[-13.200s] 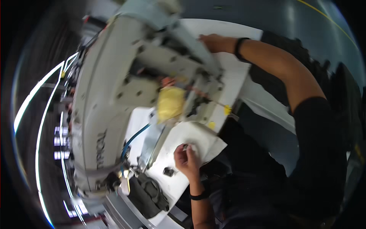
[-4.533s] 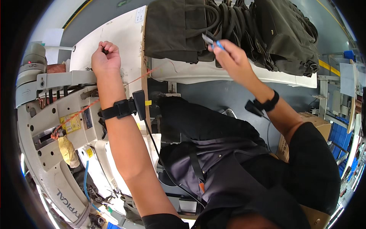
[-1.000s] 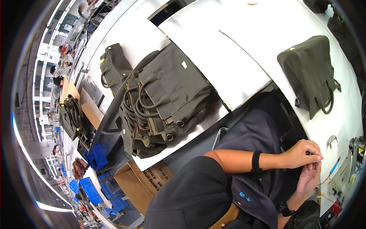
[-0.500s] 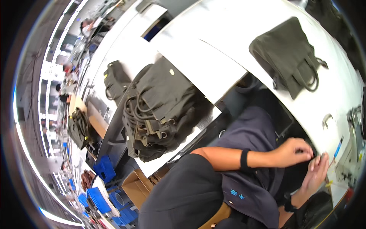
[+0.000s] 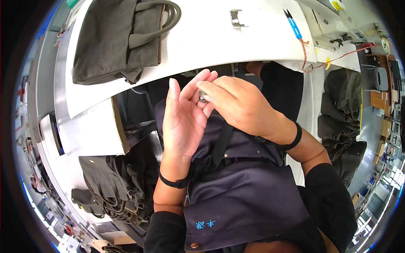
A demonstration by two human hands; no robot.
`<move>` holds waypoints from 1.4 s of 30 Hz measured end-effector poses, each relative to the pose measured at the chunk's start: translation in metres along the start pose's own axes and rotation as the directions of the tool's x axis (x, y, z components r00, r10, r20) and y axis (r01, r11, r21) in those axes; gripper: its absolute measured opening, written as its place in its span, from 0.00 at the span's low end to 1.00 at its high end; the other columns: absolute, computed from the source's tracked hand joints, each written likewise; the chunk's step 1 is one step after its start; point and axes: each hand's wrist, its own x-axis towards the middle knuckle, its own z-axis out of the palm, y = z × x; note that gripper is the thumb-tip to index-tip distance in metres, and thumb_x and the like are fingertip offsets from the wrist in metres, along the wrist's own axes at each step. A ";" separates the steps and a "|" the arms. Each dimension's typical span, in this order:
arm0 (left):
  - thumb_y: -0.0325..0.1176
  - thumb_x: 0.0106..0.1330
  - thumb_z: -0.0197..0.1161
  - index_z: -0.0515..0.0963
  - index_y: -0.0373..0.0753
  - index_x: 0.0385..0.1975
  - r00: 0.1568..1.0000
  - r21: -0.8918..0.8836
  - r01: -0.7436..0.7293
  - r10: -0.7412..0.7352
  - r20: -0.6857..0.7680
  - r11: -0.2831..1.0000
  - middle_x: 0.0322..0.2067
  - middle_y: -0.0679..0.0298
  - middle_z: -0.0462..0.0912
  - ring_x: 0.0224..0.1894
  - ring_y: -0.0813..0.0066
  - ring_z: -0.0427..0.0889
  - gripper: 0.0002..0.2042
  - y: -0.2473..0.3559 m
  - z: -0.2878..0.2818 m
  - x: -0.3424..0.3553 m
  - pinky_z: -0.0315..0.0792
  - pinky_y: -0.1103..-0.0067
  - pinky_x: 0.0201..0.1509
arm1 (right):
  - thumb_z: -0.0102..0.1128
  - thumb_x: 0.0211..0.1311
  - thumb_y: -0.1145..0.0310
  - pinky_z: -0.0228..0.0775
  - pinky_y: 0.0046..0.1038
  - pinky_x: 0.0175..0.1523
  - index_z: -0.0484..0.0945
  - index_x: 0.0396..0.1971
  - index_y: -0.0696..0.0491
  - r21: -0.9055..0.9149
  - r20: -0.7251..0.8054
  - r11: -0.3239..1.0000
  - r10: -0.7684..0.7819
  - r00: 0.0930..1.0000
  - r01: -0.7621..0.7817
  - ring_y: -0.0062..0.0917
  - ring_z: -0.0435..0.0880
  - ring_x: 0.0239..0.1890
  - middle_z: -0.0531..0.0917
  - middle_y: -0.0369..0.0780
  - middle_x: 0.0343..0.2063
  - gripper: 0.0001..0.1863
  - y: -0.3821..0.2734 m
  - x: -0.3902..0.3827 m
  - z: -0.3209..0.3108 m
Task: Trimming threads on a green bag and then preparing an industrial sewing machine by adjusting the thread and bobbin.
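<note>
Both hands meet in front of my dark apron [image 5: 249, 198], just short of the table edge. My left hand [image 5: 183, 126] is palm up, its thumb and fingers stretched out. Over its fingers reaches my right hand [image 5: 242, 103], closed in a pinch on a small round metal piece [image 5: 203, 97] that resembles a bobbin. Part of the piece is hidden by the fingers, and whether the left fingertips touch it I cannot tell. Beyond the left hand, a dark olive handbag [image 5: 109, 40] with looped handles lies on the white table [image 5: 202, 44].
Thread snips [image 5: 294, 26] with blue handles lie at the far right, beside an orange cord [image 5: 304, 57]. A small metal bracket [image 5: 237, 19] sits near the table's middle. Stacked dark bags [image 5: 120, 185] are at the lower left; more bags [image 5: 341, 101] stand on the right.
My view has swung right, bringing the hands from the right side to the middle. The left hand now shows its spread palm, and the right hand has come over its fingers.
</note>
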 end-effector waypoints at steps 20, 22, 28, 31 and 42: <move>0.32 0.76 0.56 0.72 0.32 0.63 0.994 0.384 -0.104 0.103 0.025 0.918 0.51 0.58 0.82 0.52 0.75 0.81 0.19 -0.023 0.002 0.007 0.76 0.74 0.58 | 0.64 0.50 0.74 0.71 0.27 0.33 0.81 0.48 0.61 -0.180 -0.078 0.979 -0.114 0.990 0.098 0.26 0.78 0.28 0.77 0.36 0.29 0.21 0.015 -0.019 -0.017; 0.31 0.75 0.58 0.72 0.31 0.62 0.994 0.355 -0.103 0.113 -0.006 0.929 0.50 0.57 0.83 0.51 0.74 0.82 0.19 -0.025 0.001 0.008 0.77 0.75 0.57 | 0.72 0.49 0.79 0.68 0.25 0.29 0.82 0.46 0.61 0.011 -0.239 0.998 -0.060 0.969 0.064 0.25 0.74 0.24 0.75 0.36 0.25 0.20 0.011 -0.015 -0.017; 0.28 0.71 0.63 0.74 0.32 0.54 0.991 0.347 -0.136 0.133 0.033 0.928 0.47 0.54 0.84 0.44 0.71 0.85 0.15 -0.014 -0.004 0.009 0.83 0.77 0.47 | 0.70 0.55 0.79 0.67 0.22 0.32 0.84 0.45 0.56 0.267 -0.118 0.925 0.310 0.943 -0.270 0.20 0.73 0.26 0.76 0.35 0.25 0.16 0.016 -0.018 -0.046; 0.27 0.70 0.63 0.75 0.32 0.54 0.994 0.399 -0.108 0.094 0.054 0.911 0.47 0.53 0.84 0.44 0.71 0.85 0.15 -0.009 -0.008 0.008 0.84 0.77 0.45 | 0.70 0.56 0.79 0.64 0.21 0.31 0.86 0.40 0.55 0.199 -0.142 0.956 0.244 0.959 -0.214 0.19 0.71 0.26 0.76 0.34 0.25 0.11 0.029 -0.015 -0.055; 0.23 0.71 0.60 0.49 0.33 0.74 0.964 0.684 -0.255 0.123 0.237 0.684 0.44 0.52 0.84 0.43 0.74 0.83 0.35 -0.020 0.004 -0.001 0.80 0.78 0.47 | 0.67 0.58 0.76 0.66 0.27 0.31 0.81 0.34 0.55 0.215 -0.116 0.976 -0.006 0.993 0.031 0.27 0.73 0.26 0.74 0.37 0.26 0.05 0.031 0.005 -0.049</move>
